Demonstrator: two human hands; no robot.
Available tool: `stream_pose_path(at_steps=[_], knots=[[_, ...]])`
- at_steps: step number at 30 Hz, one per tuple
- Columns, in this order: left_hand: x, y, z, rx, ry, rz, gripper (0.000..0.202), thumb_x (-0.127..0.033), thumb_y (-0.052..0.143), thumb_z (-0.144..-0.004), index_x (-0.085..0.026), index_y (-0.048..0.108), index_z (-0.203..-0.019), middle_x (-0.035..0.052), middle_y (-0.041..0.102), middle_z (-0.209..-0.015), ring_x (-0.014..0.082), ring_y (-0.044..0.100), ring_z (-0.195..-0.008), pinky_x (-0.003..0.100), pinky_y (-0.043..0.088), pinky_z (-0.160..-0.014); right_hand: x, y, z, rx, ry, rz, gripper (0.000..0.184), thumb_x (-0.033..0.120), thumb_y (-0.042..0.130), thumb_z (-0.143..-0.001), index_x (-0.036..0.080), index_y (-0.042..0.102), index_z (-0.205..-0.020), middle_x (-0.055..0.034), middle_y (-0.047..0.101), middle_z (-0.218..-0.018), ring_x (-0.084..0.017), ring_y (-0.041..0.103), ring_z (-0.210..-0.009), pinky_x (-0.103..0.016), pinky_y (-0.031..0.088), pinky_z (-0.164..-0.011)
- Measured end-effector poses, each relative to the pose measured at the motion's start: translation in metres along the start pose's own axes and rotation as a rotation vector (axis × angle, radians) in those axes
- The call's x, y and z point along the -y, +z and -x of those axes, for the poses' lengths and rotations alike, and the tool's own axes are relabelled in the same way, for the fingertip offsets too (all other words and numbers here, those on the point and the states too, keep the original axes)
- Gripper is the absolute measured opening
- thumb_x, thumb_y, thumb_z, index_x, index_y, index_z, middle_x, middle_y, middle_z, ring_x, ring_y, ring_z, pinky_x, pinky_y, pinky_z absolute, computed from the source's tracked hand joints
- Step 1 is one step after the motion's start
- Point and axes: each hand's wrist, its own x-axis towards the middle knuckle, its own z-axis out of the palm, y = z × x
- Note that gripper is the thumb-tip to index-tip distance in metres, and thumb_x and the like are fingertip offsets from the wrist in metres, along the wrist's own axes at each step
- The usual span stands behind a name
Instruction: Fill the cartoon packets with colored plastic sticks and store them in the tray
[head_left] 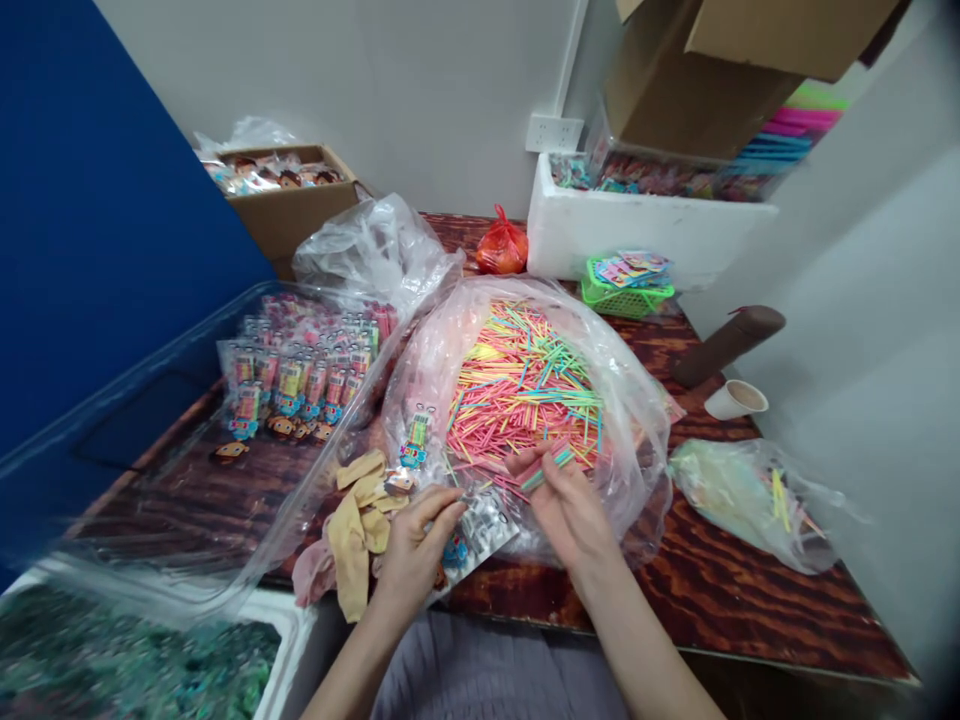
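Brown wooden table [712,545], its near edge running in front of the person's greyish clothing [495,670]. A clear bag [641,430] of coloured sticks [521,395] spreads across the middle; to its right, wood grain shows before a paper cup [735,400], and a smaller plastic bag [739,495] lies just beside. Left hand [418,540], near the front edge: thumb and forefinger pinched on a printed packet [484,530] slanting between the hands. Right hand [571,510], at the bag's near side: fingers partly curled, thumb and fingertips grasping a small bundle [551,465] of pink, green and blue sticks

Only illegible lettering on packets [415,438].
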Motion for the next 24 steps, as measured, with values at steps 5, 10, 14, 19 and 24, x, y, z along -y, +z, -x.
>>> stream_pose_path(at_steps=[5,10,14,19,24], knots=[[-0.006,0.009,-0.001,0.033,-0.031,0.078,0.019,-0.030,0.059,-0.087,-0.021,0.075,-0.092,0.0020,0.068,-0.082,0.0167,0.062,-0.079,0.025,0.048,-0.072,0.010,0.038,-0.019,0.090,0.114,-0.134,0.021,0.044,0.063,-0.086,0.023,0.065,-0.090,-0.0057,0.072,-0.089,-0.026,0.067,-0.102,-0.047,0.054,-0.090],[-0.002,0.010,0.001,-0.014,-0.168,0.221,0.019,-0.032,0.062,-0.083,-0.019,0.075,-0.088,0.0018,0.068,-0.079,0.0163,0.061,-0.074,0.025,0.048,-0.067,0.002,0.040,-0.008,0.109,0.169,-0.156,0.013,0.038,0.066,-0.084,0.025,0.064,-0.083,-0.0039,0.073,-0.086,-0.026,0.068,-0.102,-0.049,0.052,-0.091],[-0.001,0.009,0.003,0.017,-0.200,0.253,0.018,-0.032,0.063,-0.082,-0.018,0.074,-0.086,0.0016,0.069,-0.081,0.0164,0.062,-0.076,0.025,0.048,-0.070,0.005,0.037,0.006,0.052,0.199,-0.111,0.013,0.035,0.071,-0.080,0.023,0.066,-0.084,-0.0045,0.075,-0.091,-0.027,0.065,-0.107,-0.048,0.047,-0.097],[-0.006,0.006,0.003,0.053,-0.064,0.221,0.018,-0.030,0.060,-0.087,-0.020,0.074,-0.090,0.0022,0.069,-0.086,0.0166,0.062,-0.083,0.026,0.047,-0.077,0.018,0.045,0.020,0.227,0.212,0.220,0.019,0.036,0.068,-0.083,0.023,0.067,-0.097,-0.0051,0.067,-0.122,-0.027,0.052,-0.126,-0.046,0.031,-0.111],[-0.015,-0.002,0.003,0.010,-0.078,0.299,0.017,-0.027,0.062,-0.086,-0.022,0.073,-0.097,0.0027,0.071,-0.096,0.0176,0.064,-0.093,0.027,0.048,-0.084,0.026,0.050,0.029,0.230,0.102,0.347,0.046,0.036,0.059,-0.090,0.033,0.045,-0.134,-0.0034,0.052,-0.141,-0.022,0.049,-0.129,-0.041,0.037,-0.108]])
